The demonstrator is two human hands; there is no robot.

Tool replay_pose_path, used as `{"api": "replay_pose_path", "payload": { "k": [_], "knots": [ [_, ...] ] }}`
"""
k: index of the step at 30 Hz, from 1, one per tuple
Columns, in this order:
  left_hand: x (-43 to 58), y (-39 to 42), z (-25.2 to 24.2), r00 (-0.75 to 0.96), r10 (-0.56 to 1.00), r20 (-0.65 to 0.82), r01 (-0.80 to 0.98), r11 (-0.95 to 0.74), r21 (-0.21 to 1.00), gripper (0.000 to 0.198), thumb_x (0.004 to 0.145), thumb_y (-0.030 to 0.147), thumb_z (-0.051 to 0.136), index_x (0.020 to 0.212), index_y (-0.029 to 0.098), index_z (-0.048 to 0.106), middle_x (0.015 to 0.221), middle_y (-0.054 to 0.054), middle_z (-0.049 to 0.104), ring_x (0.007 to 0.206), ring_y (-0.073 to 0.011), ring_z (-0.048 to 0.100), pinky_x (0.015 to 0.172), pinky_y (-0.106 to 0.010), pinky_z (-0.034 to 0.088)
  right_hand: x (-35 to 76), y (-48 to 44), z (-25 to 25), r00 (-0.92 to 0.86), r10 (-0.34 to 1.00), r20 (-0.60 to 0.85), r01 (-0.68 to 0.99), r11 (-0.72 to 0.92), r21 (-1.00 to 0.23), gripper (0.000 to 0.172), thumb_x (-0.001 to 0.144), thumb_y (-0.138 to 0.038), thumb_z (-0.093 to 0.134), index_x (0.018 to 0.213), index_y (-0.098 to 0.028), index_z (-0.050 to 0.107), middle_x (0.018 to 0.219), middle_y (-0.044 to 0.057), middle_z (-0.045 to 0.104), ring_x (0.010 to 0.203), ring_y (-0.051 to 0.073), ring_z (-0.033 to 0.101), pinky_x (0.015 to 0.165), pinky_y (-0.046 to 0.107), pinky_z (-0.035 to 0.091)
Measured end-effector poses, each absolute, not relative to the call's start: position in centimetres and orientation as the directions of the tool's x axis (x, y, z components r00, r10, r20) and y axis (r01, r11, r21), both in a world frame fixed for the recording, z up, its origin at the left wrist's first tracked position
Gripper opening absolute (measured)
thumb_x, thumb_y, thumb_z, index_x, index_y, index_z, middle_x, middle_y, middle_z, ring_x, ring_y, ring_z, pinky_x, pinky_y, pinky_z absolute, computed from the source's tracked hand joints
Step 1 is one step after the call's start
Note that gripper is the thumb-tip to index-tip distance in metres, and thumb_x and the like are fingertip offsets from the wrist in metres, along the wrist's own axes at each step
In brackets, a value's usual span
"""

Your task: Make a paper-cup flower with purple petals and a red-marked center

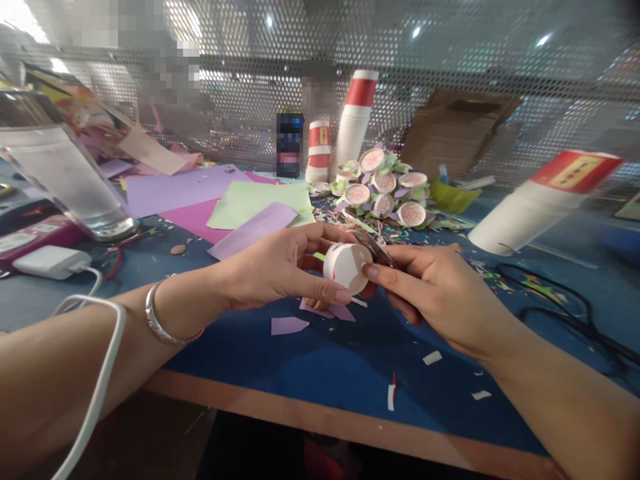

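Observation:
My left hand (280,270) grips a small cut-down white paper cup (346,265) by its side, its base turned towards me. My right hand (430,290) is closed round scissors (375,250), whose dark blades reach the cup's rim; its forefinger rests against the cup. Both hands hover just above the blue table top (310,360). A silver bangle (157,317) circles my left wrist. Purple paper scraps (289,325) lie right under the hands.
A heap of finished paper-cup flowers (385,190) lies behind the hands. Stacks of red-and-white cups (357,117) stand at the back; another stack (543,200) lies at right. Coloured sheets (240,200), a water glass (65,180), a charger (50,261) and black cable (565,310).

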State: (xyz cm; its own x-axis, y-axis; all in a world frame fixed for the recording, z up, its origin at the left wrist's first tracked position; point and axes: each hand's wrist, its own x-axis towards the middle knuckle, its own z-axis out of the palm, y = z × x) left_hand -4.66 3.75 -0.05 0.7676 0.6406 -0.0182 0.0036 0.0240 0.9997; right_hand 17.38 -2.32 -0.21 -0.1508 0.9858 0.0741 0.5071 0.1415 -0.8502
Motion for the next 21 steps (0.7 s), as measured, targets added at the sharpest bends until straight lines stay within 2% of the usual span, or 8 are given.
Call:
{"api": "replay_pose_path", "payload": {
  "k": [4,7,13,17,21],
  "knots": [
    [-4.6,3.6,0.2,0.749,0.66,-0.058,0.011,0.074,0.997,0.063,0.069,0.01,0.086,0.124,0.019,0.057,0.118,-0.012,0.068,0.098,-0.0219,0.07,0.07,-0.031,0.061,17.4,-2.3,-0.2,-0.118,0.989,0.092,0.476,0.138,-0.869,0.034,0.092,-0.045,0.068,0.07,-0.02,0.063,0.04,-0.007,0.046,0.037,0.008,0.041,0.04,0.023,0.026],
    [-4.7,3.6,0.2,0.738,0.672,-0.058,-0.009,0.095,0.995,0.06,0.07,0.01,0.086,0.122,0.019,0.058,0.108,-0.008,0.07,0.086,-0.0186,0.07,0.067,-0.032,0.061,17.3,-2.3,-0.2,-0.099,0.991,0.085,0.476,0.122,-0.871,0.034,0.092,-0.045,0.067,0.071,-0.019,0.064,0.04,-0.007,0.046,0.036,0.008,0.041,0.04,0.024,0.027],
    [-4.6,3.6,-0.3,0.738,0.674,-0.001,-0.041,0.047,0.998,0.057,0.073,0.011,0.085,0.123,0.019,0.059,0.101,-0.005,0.069,0.078,-0.0145,0.069,0.065,-0.029,0.062,17.4,-2.1,-0.4,-0.105,0.988,0.113,0.525,0.152,-0.837,0.034,0.091,-0.046,0.068,0.071,-0.02,0.066,0.042,-0.006,0.048,0.037,0.009,0.042,0.041,0.025,0.03],
    [-4.5,3.6,-0.6,0.741,0.67,0.048,-0.067,0.003,0.998,0.059,0.076,0.009,0.081,0.129,0.019,0.057,0.096,-0.003,0.069,0.072,-0.0123,0.067,0.062,-0.026,0.06,17.4,-2.1,-0.2,-0.119,0.979,0.165,0.579,0.203,-0.79,0.032,0.091,-0.045,0.069,0.069,-0.021,0.065,0.038,-0.006,0.047,0.035,0.01,0.043,0.039,0.026,0.029],
    [-4.4,3.5,-0.9,0.772,0.633,0.068,-0.078,-0.011,0.997,0.053,0.08,0.008,0.077,0.129,0.02,0.059,0.095,-0.002,0.068,0.076,-0.0108,0.066,0.067,-0.023,0.06,17.4,-2.2,-0.2,-0.13,0.964,0.232,0.66,0.259,-0.705,0.035,0.09,-0.045,0.071,0.064,-0.022,0.062,0.037,-0.007,0.045,0.036,0.011,0.041,0.041,0.027,0.029]
  ]
}}
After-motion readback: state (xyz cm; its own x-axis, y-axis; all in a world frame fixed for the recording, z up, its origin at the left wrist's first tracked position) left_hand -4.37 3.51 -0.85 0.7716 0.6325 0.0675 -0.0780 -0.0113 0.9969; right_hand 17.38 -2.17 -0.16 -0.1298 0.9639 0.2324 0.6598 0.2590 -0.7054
